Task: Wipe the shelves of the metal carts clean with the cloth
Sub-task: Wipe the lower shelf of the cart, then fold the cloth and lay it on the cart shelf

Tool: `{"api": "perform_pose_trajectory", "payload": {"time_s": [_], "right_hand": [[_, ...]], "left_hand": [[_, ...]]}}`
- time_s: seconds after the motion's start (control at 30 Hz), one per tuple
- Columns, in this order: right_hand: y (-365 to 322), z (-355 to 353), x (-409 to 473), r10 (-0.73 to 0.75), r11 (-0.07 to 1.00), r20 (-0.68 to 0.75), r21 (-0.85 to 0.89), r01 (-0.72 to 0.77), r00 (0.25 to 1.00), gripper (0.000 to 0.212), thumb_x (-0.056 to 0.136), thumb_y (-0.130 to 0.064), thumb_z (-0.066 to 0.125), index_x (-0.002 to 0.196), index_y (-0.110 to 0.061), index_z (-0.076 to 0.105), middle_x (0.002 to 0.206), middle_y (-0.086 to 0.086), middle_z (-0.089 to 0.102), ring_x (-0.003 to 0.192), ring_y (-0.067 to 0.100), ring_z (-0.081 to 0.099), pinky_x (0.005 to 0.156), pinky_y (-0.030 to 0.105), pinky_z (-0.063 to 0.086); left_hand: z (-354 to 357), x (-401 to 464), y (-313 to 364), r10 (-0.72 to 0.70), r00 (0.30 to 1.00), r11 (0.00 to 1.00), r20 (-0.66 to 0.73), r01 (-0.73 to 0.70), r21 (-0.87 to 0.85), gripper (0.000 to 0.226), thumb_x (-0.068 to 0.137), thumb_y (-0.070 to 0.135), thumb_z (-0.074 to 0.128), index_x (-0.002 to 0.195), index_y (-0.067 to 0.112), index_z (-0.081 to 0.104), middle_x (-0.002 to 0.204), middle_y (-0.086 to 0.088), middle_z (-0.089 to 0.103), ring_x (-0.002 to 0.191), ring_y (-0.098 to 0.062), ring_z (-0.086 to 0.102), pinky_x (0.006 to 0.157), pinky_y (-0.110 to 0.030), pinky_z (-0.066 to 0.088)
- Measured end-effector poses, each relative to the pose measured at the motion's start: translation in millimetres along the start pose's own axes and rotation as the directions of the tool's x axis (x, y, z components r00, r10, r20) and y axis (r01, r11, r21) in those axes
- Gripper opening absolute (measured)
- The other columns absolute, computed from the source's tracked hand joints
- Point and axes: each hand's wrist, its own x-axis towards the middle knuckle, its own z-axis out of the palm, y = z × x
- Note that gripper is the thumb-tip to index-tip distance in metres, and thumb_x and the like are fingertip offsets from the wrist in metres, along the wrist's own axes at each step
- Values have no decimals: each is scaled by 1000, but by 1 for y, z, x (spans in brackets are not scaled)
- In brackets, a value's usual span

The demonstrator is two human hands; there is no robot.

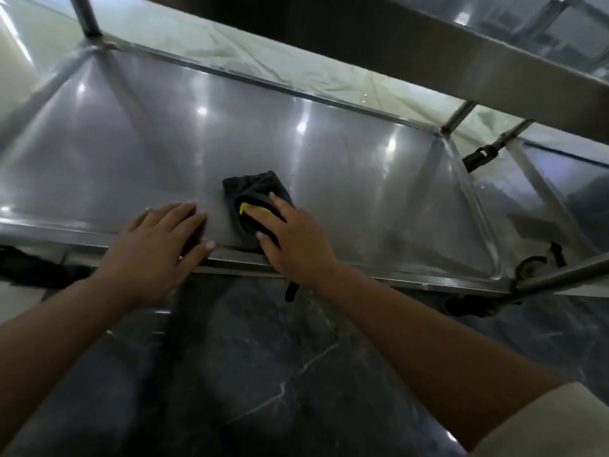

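Brightness: dim overall, with a cool grey cast.
Glare: small white highlights dot the cart shelf (pixel 329 166), each stretched into pale streaks.
Shadow: the dark marble floor (pixel 263 374) below is murky; its veins barely show.
Blur: the caster wheel (pixel 530 265) and the upper shelf (pixel 461 61) are soft.
Distortion: wide-angle bending curves the shelf rims and the forearms toward the frame edges.

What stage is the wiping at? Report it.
Done: cannot tell; the grey metal cart shelf shows no clear wiped track. In hand: right hand presses the bunched dark cloth with yellow trim near the front rim; left hand braces there. Left: the far area and the upper shelf.
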Motion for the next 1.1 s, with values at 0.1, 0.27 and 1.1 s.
{"api": "perform_pose_trajectory", "payload": {"time_s": [0.1,0.27,1.1], "right_hand": [[-17,1,19,-67,998,55,9,66,996,48,93,-27,51,140,-32,45,152,12,34,116,41,49,98,47,40],[-48,-19,33,-60,982,216,190,18,974,55,84,-12,57,135,-30,52,150,6,39,129,32,45,102,43,41],[-344,-538,-25,-322,794,337,605,59,885,58,89,-11,62,139,-33,45,150,-11,39,134,7,40,108,25,36]], "left_hand": [[-3,-10,-22,4,1000,999,29,-5,48,75,89,64,20,140,17,47,146,-9,45,136,-28,39,110,-49,29],[-23,-36,-30,-178,982,984,69,178,11,70,94,62,19,140,16,46,149,-9,41,138,-28,36,110,-47,29],[-606,-201,75,-610,753,340,248,531,-776,32,98,38,44,90,18,67,88,-8,68,87,-20,61,78,-32,46]]}}
